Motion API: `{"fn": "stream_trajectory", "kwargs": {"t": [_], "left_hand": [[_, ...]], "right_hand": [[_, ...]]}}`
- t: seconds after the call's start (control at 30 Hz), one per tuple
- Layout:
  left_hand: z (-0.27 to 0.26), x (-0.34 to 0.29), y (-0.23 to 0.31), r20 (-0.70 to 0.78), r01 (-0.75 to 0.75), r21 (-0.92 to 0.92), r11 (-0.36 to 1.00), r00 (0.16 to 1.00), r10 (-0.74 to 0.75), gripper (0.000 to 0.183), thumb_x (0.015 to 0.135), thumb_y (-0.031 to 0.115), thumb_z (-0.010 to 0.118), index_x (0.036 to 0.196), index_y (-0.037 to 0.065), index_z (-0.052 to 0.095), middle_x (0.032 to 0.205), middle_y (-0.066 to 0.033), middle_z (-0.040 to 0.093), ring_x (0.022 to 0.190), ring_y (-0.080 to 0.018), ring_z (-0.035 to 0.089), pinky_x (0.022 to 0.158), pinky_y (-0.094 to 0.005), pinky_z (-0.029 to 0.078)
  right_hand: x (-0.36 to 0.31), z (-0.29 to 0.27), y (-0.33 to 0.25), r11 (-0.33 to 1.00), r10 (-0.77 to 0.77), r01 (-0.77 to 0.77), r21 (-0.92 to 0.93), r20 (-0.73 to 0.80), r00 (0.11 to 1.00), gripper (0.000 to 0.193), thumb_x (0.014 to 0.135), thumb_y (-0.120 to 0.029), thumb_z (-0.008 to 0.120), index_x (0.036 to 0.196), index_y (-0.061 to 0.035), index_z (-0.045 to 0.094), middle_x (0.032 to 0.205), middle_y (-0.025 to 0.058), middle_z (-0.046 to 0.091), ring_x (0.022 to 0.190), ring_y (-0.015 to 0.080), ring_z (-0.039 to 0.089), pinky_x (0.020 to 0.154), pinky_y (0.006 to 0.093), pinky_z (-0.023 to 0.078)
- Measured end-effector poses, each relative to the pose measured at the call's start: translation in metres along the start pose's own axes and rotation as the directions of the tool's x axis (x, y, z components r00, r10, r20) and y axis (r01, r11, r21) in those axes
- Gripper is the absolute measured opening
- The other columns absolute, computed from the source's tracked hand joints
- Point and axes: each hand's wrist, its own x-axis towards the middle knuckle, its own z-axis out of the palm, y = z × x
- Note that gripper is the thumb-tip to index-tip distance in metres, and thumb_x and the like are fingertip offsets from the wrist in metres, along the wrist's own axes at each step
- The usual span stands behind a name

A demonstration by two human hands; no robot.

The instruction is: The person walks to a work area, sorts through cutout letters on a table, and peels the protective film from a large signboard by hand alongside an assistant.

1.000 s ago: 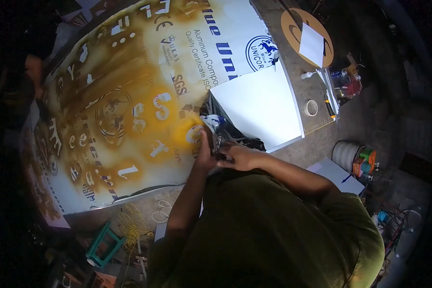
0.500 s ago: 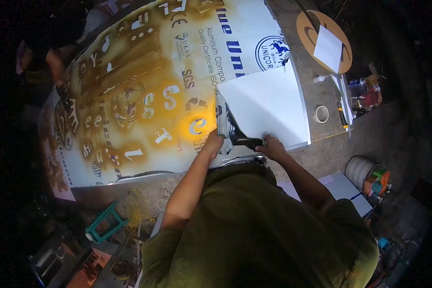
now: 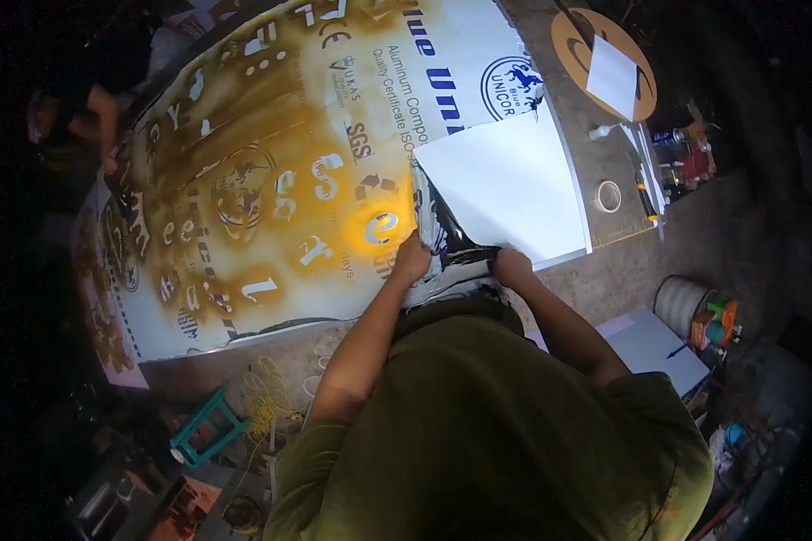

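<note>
A large sheet printed with blue and grey marks and sprayed yellow-brown (image 3: 271, 212) covers the work surface. Its film is peeled back at the near right corner, baring a smooth white panel (image 3: 523, 185). The loose film, with a dark glossy underside (image 3: 467, 259), stretches between my two hands. On its left part my left hand (image 3: 413, 259) is closed, beside a bright yellow spot with a letter-shaped white patch. My right hand (image 3: 512, 268) grips the film's other end in a closed fist near the panel's front edge. My fingertips are partly hidden.
At the far left, another person's hand (image 3: 109, 165) is at the sheet's edge. Right of the panel lie a tape roll (image 3: 608, 196), a yellow-black cutter (image 3: 647, 207) and a round brown board (image 3: 568, 50). Below are a green stool-like frame (image 3: 209, 426) and yellow cord (image 3: 266, 397).
The film between my hands has spread out and shows more of its dark underside. My right hand has closed more tightly into a fist. The view has shifted slightly.
</note>
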Motion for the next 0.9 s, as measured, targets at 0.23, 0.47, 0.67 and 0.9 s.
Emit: {"fn": "stream_trajectory", "kwargs": {"t": [0.23,0.47,0.67,0.9], "left_hand": [[-0.005,0.013,-0.041,0.129,-0.025,0.314,0.949,0.992,-0.016,0.05,0.086,0.018,0.049,0.132,0.003,0.04,0.115,-0.0256,0.058,0.107,-0.0401,0.057,0.091,-0.0496,0.043],[-0.028,0.021,-0.071,0.383,0.166,-0.584,0.795,0.919,0.089,0.043,0.093,0.01,0.039,0.135,0.004,0.041,0.125,-0.013,0.054,0.112,-0.0237,0.053,0.094,-0.0351,0.042],[-0.072,0.019,-0.046,0.712,0.654,-0.596,0.466,0.699,-0.069,0.061,0.086,0.049,0.06,0.132,0.011,0.048,0.123,-0.0057,0.055,0.099,-0.0144,0.054,0.083,-0.0308,0.047],[-0.086,0.029,-0.014,0.717,0.056,-0.134,0.989,0.694,0.058,0.075,0.074,0.037,0.078,0.131,0.001,0.044,0.12,-0.0104,0.058,0.106,-0.0214,0.057,0.086,-0.0316,0.047]], "right_hand": [[-0.013,-0.001,-0.093,0.905,-0.204,0.256,0.34,-0.181,0.962,0.03,0.081,-0.025,0.056,0.08,0.0036,0.064,0.077,0.0271,0.061,0.078,0.0425,0.062,0.072,0.0488,0.048],[-0.038,-0.008,-0.189,0.895,-0.07,0.147,0.421,-0.191,0.979,0.023,0.084,-0.02,0.054,0.085,0.0012,0.063,0.078,0.0266,0.061,0.077,0.0435,0.06,0.069,0.0486,0.048],[-0.041,-0.006,-0.223,0.926,-0.216,0.263,0.27,-0.194,0.957,0.021,0.088,-0.023,0.056,0.093,-0.0031,0.063,0.08,0.0198,0.065,0.075,0.04,0.062,0.069,0.0488,0.049],[-0.05,0.018,-0.195,0.814,-0.402,0.501,0.296,-0.337,0.851,0.028,0.09,-0.029,0.056,0.095,-0.0022,0.064,0.081,0.02,0.066,0.081,0.0372,0.063,0.073,0.0461,0.049]]}}
